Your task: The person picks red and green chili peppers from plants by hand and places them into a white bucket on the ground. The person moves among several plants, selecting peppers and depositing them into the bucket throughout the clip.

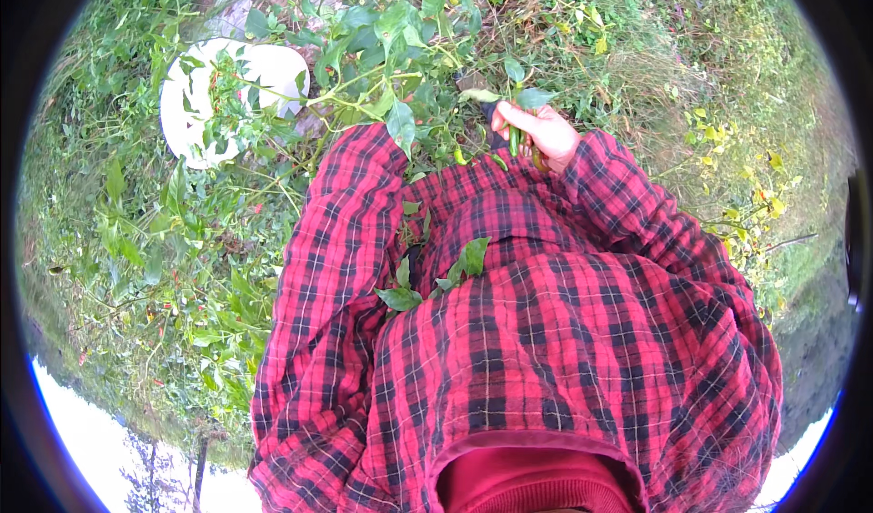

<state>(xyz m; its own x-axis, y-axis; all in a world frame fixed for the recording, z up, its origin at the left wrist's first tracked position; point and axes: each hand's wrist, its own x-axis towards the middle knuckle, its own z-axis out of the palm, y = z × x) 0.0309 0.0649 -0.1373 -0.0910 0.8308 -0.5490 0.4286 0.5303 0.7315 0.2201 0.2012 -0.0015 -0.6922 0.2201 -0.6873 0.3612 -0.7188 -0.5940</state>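
Note:
My right hand (542, 134) is closed around several slim green chili peppers (515, 141), some hanging below the fingers. A leaf (535, 97) stands up beside the thumb. The left sleeve (361, 165), in red and black plaid, reaches into a leafy chili plant (389, 32). Leaves hide nearly all of my left hand there, so its grip does not show. A pale green pepper (460, 157) hangs between the two arms. Another small green pepper (500, 163) lies against the plaid cloth below my right hand.
To the left, a bright white container (279, 80) sits among the plants, partly covered by foliage with small red spots. Leafy sprigs (470, 259) rise against my shirt front. Yellow-leaved stems (733, 206) and dry grass (655, 83) lie to the right.

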